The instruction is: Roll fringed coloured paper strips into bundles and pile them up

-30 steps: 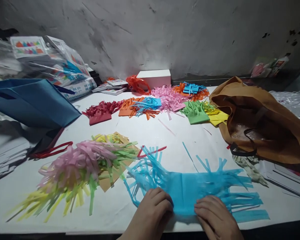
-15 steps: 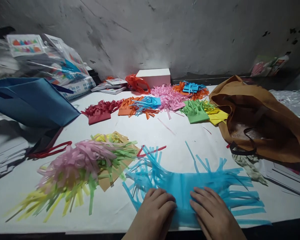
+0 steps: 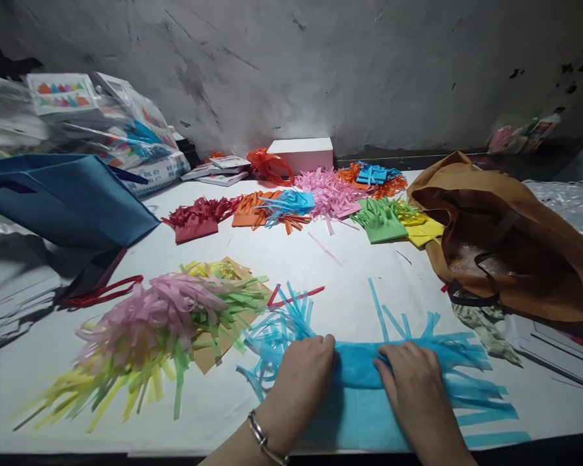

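Note:
A blue tissue paper sheet (image 3: 357, 414) with fringed strips at both ends lies on the white table in front of me. Its far part is folded over into a darker band across the middle. My left hand (image 3: 304, 372) is closed on the left part of this band, fingertips curled over the far edge. On the other side my right hand (image 3: 412, 375) pinches the band, thumb in front and fingers behind. Loose blue strips spread out beyond both hands. Left of them lies a heap of pink, green and yellow fringed tissue paper (image 3: 175, 301).
Folded fringed bundles in several colours, such as the dark red bundle (image 3: 199, 220), line the back of the table. A blue bag (image 3: 68, 200) stands at left and a brown bag (image 3: 529, 259) lies gaping at right. A red strip (image 3: 298, 297) lies beyond the blue sheet.
Both hands have moved from the near part of the blue tissue paper to its far edge. They now grip a folded band there, where before they lay over the sheet.

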Demonstrator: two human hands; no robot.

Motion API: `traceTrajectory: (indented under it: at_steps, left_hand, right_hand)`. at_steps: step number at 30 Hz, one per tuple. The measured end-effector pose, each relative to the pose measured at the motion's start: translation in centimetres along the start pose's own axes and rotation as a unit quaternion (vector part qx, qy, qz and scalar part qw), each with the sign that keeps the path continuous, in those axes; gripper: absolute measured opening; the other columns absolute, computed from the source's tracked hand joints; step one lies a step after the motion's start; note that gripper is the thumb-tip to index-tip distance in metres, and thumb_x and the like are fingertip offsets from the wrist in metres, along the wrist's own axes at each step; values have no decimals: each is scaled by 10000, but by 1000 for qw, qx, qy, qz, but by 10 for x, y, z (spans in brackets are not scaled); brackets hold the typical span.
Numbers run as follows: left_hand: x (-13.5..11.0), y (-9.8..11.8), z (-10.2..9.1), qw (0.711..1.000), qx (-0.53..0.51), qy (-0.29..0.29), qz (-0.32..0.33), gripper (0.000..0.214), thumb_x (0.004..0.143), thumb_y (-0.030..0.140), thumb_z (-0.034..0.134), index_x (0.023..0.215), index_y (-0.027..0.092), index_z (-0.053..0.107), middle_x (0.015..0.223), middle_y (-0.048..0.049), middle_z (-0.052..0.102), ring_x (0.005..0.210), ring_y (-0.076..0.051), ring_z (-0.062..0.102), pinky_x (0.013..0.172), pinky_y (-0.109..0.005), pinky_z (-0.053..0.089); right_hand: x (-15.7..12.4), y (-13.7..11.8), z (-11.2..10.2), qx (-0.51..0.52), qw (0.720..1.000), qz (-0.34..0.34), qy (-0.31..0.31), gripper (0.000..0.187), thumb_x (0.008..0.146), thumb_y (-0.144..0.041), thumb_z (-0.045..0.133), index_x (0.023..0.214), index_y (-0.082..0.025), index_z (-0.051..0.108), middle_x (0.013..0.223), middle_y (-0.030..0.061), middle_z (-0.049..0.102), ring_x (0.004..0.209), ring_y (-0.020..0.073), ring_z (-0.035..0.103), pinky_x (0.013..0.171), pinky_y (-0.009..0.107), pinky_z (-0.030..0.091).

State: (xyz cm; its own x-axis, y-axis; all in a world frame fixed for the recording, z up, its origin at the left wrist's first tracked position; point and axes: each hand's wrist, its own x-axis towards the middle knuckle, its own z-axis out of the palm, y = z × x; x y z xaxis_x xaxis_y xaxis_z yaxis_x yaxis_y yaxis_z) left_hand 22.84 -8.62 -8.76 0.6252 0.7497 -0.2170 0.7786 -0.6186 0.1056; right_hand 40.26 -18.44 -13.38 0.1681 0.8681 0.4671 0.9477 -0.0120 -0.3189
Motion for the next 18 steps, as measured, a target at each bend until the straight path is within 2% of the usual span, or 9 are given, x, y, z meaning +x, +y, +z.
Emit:
traceTrajectory:
  at_steps: [3, 5, 7, 9, 11, 13, 14, 16, 18]
  left_hand:
    - [4, -2, 7, 1000, -3, -1, 2, 107, 965, 144, 566, 911, 182, 649, 851, -60, 746, 779, -264, 717, 616, -321, 456]
    - [4, -4, 11, 1000, -7, 3, 2, 109, 967, 151, 561, 913, 185, 649, 850, -58, 744, 783, -264, 716, 621, -325, 466]
    - [3, -6, 12, 1000, -12, 10, 0, 118, 963, 136, 555, 907, 185, 648, 829, -53, 737, 767, -261, 709, 624, -332, 474]
    - [-1, -7, 11, 1000, -20, 22, -3, 98, 964, 140, 561, 941, 185, 644, 867, -54, 730, 800, -258, 695, 663, -348, 490]
    - [-7, -8, 10, 996, -40, 72, 35, 107, 940, 206, 638, 1046, 190, 634, 1014, -70, 720, 925, -272, 666, 783, -398, 498]
    - [-14, -10, 13, 976, -61, 167, 126, 247, 906, 267, 709, 1128, 215, 614, 1176, -72, 685, 1080, -291, 605, 968, -480, 424]
    - [-18, -10, 16, 958, -69, 217, 175, 226, 908, 262, 711, 1109, 224, 615, 1201, -59, 678, 1123, -287, 579, 1043, -503, 355]
    - [-22, -12, 24, 926, -82, 282, 238, 36, 962, 202, 630, 991, 221, 621, 1118, -24, 698, 1109, -245, 568, 1120, -485, 244]
    - [-24, -15, 32, 914, -99, 303, 250, 151, 1011, 156, 527, 896, 211, 609, 954, 0, 700, 1005, -204, 579, 1114, -439, 229]
  right_hand:
    - [0, 0, -6, -49, 994, -86, 48, 195, 1008, -205, 508, 1141, -161, 644, 1037, 110, 686, 1032, 297, 603, 932, 478, 388]
    - [-3, -2, -7, -17, 985, -168, 40, 211, 990, -174, 535, 1162, -175, 657, 1131, 97, 692, 1105, 275, 598, 1016, 451, 367]
    - [-7, -6, -2, 31, 977, -206, 35, 246, 1027, -179, 447, 1098, -191, 683, 1073, 59, 722, 1061, 234, 620, 1042, 408, 356]
    - [-10, -10, 5, 49, 976, -204, 61, 351, 1050, -159, 347, 1031, -189, 696, 982, 44, 737, 987, 217, 635, 1042, 394, 357]
    - [-11, -11, 8, 62, 975, -202, 71, 330, 1031, -114, 370, 992, -173, 692, 928, 46, 727, 923, 206, 634, 1016, 382, 379]
    - [-9, -13, 8, 91, 975, -194, 64, 254, 995, -80, 440, 969, -163, 679, 903, 45, 705, 884, 192, 626, 977, 361, 403]
    - [-7, -14, 6, 106, 975, -189, 55, 226, 984, -79, 462, 962, -163, 671, 905, 44, 696, 880, 186, 623, 960, 348, 409]
    - [-5, -17, 4, 112, 976, -183, 48, 208, 1005, -143, 460, 1003, -159, 667, 945, 52, 697, 909, 188, 625, 953, 335, 405]
    - [-4, -19, 4, 89, 976, -190, 59, 304, 1055, -219, 372, 1035, -174, 672, 967, 45, 714, 929, 190, 630, 974, 341, 383]
